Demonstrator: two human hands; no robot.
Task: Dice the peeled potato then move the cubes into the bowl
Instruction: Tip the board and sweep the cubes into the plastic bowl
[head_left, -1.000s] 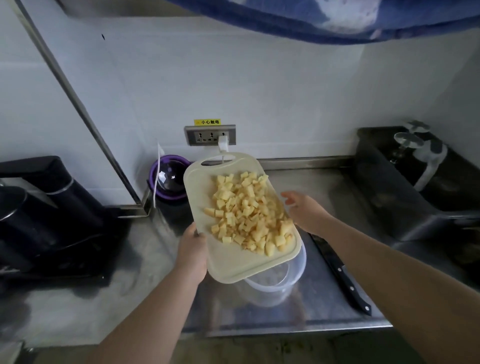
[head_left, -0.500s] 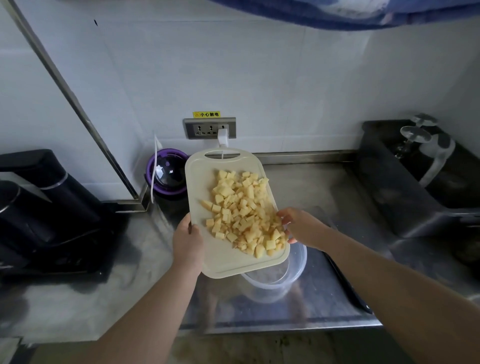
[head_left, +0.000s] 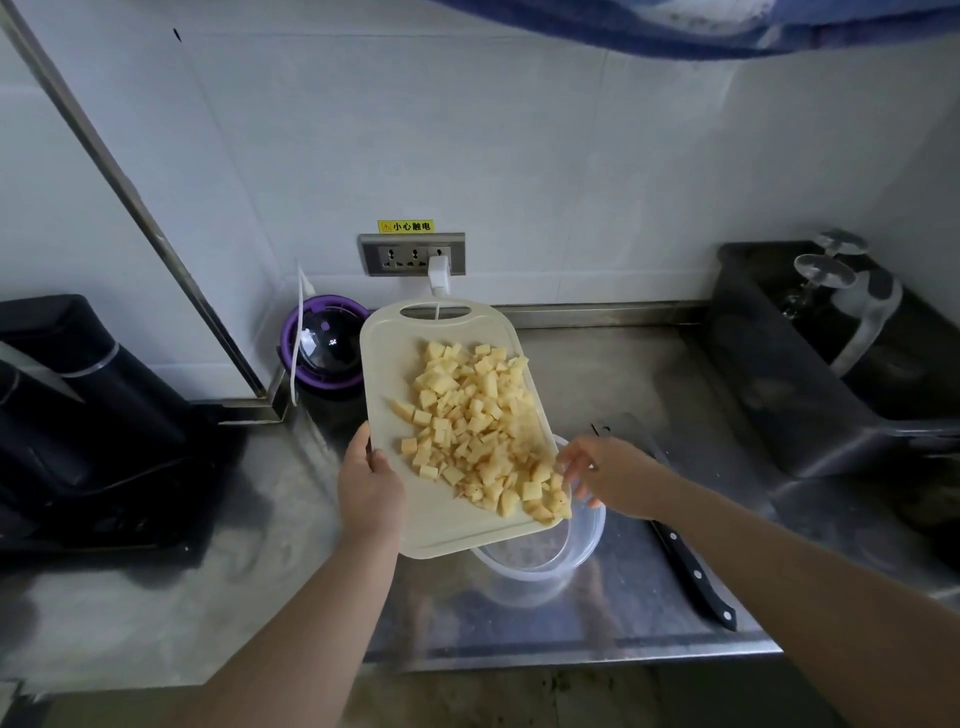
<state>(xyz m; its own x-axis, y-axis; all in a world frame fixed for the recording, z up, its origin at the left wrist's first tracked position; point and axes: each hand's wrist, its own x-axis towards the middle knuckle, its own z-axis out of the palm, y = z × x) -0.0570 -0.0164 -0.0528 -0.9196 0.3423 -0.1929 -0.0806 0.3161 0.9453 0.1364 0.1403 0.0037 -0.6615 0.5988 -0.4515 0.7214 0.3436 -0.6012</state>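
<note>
Light, likely slippery cubes (head_left: 478, 426) have slid to the board's (head_left: 395, 358) right edge. Left hand (head_left: 370, 483) grips its left edge; right hand (head_left: 610, 475) hovers, fingers spread.

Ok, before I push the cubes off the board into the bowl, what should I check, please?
1. The left hand grips the cutting board: ok.
2. The board's low corner hangs over the bowl: ok.
3. The potato cubes are piled toward that corner: ok.
4. The right hand is open beside the cubes: ok.
5. The bowl stands steady on the counter: cannot tell.
6. The knife lies clear, right of the bowl: ok.
</note>
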